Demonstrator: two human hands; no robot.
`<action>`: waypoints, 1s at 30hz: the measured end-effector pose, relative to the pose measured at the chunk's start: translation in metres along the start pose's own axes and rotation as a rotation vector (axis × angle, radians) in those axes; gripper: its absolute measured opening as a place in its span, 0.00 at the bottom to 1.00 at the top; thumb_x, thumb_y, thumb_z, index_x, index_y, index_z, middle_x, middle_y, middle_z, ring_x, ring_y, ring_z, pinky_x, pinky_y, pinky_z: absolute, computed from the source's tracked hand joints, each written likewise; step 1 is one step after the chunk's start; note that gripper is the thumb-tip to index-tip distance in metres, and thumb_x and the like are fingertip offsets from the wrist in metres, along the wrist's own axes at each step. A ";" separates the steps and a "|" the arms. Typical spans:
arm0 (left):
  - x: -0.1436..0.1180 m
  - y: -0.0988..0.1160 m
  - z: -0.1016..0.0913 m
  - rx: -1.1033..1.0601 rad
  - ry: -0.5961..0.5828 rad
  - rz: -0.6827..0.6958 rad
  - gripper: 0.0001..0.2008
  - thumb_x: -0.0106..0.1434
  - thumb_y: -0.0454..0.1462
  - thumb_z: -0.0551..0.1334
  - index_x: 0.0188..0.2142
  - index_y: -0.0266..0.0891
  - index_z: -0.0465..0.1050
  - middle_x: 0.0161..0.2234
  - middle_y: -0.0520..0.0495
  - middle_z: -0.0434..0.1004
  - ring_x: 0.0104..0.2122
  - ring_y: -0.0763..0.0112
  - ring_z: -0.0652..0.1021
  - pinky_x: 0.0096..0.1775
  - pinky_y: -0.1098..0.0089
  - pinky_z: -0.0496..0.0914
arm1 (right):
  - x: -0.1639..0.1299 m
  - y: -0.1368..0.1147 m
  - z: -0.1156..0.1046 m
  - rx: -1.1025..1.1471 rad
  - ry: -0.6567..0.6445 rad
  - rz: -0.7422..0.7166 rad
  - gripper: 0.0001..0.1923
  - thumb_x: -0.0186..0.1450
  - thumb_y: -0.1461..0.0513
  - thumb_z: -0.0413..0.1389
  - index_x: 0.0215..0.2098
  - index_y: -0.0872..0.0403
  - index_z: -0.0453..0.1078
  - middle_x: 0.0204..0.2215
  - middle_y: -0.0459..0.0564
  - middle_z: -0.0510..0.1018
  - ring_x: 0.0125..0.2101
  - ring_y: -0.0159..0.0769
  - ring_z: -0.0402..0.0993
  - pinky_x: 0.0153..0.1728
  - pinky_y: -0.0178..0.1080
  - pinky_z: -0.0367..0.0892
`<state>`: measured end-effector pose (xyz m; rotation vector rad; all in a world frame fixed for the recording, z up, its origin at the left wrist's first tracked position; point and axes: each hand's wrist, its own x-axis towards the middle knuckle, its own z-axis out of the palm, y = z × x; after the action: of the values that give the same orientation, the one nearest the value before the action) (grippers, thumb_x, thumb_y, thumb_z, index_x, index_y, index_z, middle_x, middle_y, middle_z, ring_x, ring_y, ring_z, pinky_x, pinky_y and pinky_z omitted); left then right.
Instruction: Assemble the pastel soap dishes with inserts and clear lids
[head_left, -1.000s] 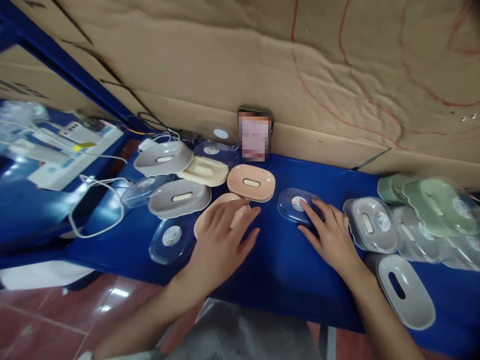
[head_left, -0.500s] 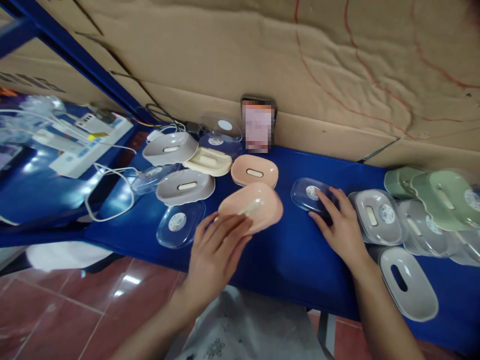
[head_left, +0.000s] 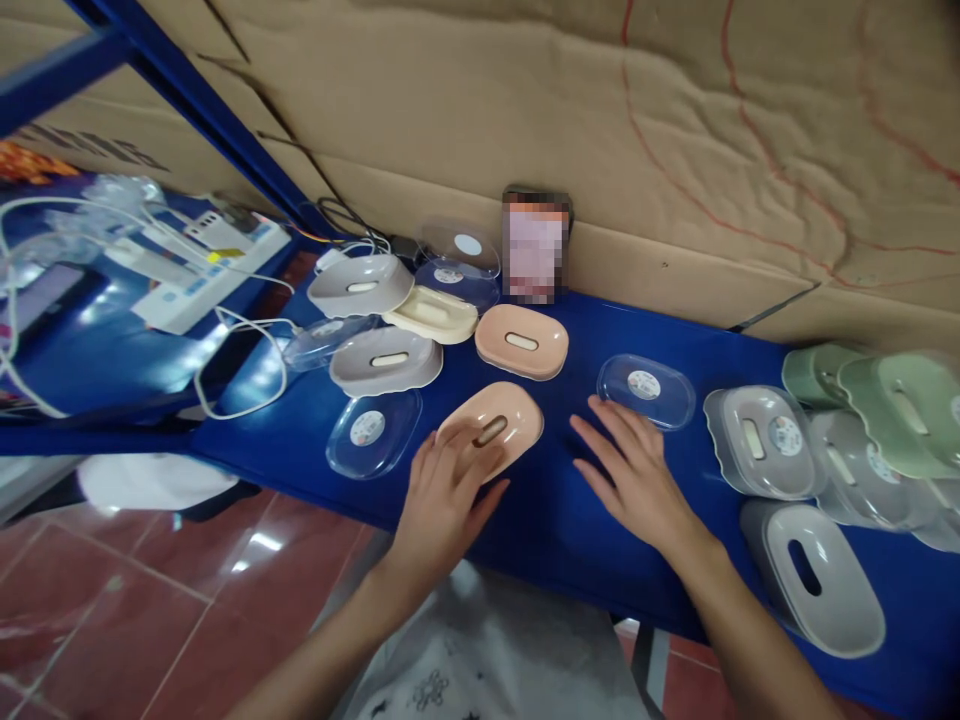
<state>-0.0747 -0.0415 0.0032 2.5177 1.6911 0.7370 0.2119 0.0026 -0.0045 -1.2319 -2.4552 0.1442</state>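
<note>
Left hand point(head_left: 442, 495) is on the near pink soap dish point(head_left: 495, 425), fingers spread over its near end, one fingertip at the slot; whether it truly grips is hard to tell from here. The dish sits on the blue table point(head_left: 555, 520), just in front of a second pink dish point(head_left: 522, 341). Right hand point(head_left: 634, 480) lies flat and open on the table, holding nothing, a clear lid point(head_left: 646, 389) just beyond its fingertips. Another clear lid point(head_left: 373, 432) lies left of the dish. Grey dishes point(head_left: 761, 442) crowd the right side.
</note>
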 end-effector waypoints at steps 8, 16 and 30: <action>0.003 0.002 0.007 -0.154 -0.164 0.196 0.18 0.75 0.31 0.62 0.61 0.44 0.73 0.61 0.40 0.79 0.66 0.56 0.75 0.71 0.41 0.60 | -0.001 -0.015 0.013 -0.037 -0.109 -0.146 0.31 0.77 0.63 0.57 0.75 0.41 0.61 0.74 0.49 0.66 0.74 0.48 0.61 0.72 0.59 0.60; -0.036 -0.058 -0.018 0.131 0.167 -0.404 0.21 0.72 0.40 0.68 0.62 0.40 0.72 0.66 0.28 0.68 0.65 0.39 0.73 0.63 0.38 0.70 | -0.005 0.012 -0.008 -0.003 0.002 0.006 0.29 0.78 0.53 0.57 0.74 0.45 0.62 0.73 0.57 0.67 0.71 0.53 0.64 0.68 0.60 0.63; -0.021 -0.011 -0.001 -0.307 -0.017 -0.201 0.31 0.71 0.40 0.70 0.69 0.47 0.61 0.66 0.35 0.70 0.65 0.48 0.75 0.62 0.47 0.75 | -0.010 0.033 -0.015 0.091 0.167 0.277 0.28 0.77 0.55 0.57 0.74 0.41 0.63 0.69 0.54 0.73 0.69 0.54 0.68 0.68 0.62 0.68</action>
<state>-0.0912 -0.0552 -0.0071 2.1106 1.6487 0.8767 0.2482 0.0137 -0.0024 -1.4756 -2.1059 0.2163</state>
